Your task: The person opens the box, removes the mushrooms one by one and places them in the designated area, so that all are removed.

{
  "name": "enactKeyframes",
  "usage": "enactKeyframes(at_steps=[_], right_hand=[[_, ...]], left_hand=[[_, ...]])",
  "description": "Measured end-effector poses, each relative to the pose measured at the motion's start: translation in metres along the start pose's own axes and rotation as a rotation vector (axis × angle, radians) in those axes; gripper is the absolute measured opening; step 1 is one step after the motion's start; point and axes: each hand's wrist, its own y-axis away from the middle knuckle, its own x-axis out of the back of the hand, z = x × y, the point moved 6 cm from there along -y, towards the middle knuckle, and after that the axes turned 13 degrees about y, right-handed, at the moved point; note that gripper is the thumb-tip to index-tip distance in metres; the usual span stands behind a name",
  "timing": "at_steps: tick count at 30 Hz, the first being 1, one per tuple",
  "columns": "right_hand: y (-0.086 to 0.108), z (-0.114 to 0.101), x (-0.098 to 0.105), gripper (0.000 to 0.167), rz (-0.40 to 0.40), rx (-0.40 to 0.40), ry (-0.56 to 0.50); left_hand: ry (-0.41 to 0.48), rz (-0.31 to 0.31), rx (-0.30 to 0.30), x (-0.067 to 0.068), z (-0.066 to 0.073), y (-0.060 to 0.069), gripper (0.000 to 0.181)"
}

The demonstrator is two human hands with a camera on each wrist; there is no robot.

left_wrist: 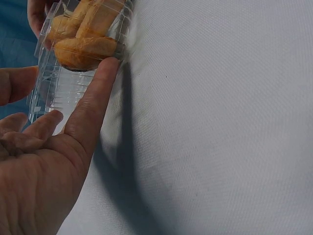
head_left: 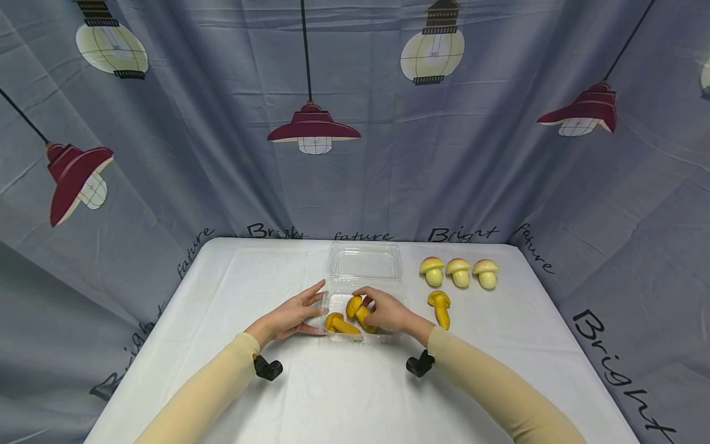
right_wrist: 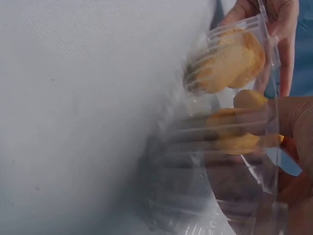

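Observation:
A clear plastic clamshell box [head_left: 338, 290] sits on the table with its lid [head_left: 363, 261] folded back. Inside at the left lies a yellow toy mushroom [head_left: 342, 324], its cap toward the left. My right hand [head_left: 391, 313] reaches into the box and pinches a second yellow mushroom [head_left: 360, 311] between thumb and fingers; through the wall the right wrist view shows this mushroom [right_wrist: 234, 132] too. With fingers spread and fairly straight, my left hand [head_left: 294, 316] touches the box's left side. One of its fingertips [left_wrist: 108, 66] presses the wall beside the mushroom's cap [left_wrist: 83, 51].
Right of the box stands a row of pale mushrooms with reddish-yellow caps [head_left: 458, 271]. Below them lies another yellow mushroom [head_left: 440, 308], near my right wrist. A white cloth covers the table [head_left: 266, 265]; a grey curtain [head_left: 355, 185] printed with lamps hangs behind.

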Motion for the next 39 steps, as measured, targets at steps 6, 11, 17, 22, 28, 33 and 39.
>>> enactKeyframes(at_steps=[6, 11, 17, 22, 28, 33, 39], right_hand=[[0.000, 0.003, 0.009, 0.064, 0.036, -0.024, -0.033], [0.002, 0.004, 0.017, 0.064, 0.076, -0.041, -0.072], [0.006, 0.007, 0.029, 0.064, 0.118, -0.035, -0.154], [0.011, 0.011, 0.043, 0.064, 0.145, -0.029, -0.208], [0.019, 0.018, 0.058, 0.065, 0.184, -0.034, -0.225], [0.026, 0.025, 0.068, 0.066, 0.194, -0.056, -0.252], [0.036, 0.036, 0.080, 0.067, 0.200, -0.087, -0.299]], left_hand=[[0.002, 0.008, 0.003, 0.000, 0.000, 0.000, 0.081], [-0.003, 0.006, 0.003, -0.001, 0.001, 0.000, 0.081], [0.004, 0.004, 0.005, -0.001, 0.001, 0.001, 0.081], [0.002, 0.000, 0.000, -0.001, 0.000, 0.000, 0.081], [-0.005, 0.001, -0.007, 0.000, 0.000, -0.001, 0.081], [-0.014, -0.004, -0.012, 0.000, 0.000, -0.001, 0.082], [-0.025, -0.015, -0.017, 0.000, 0.000, 0.000, 0.081]])
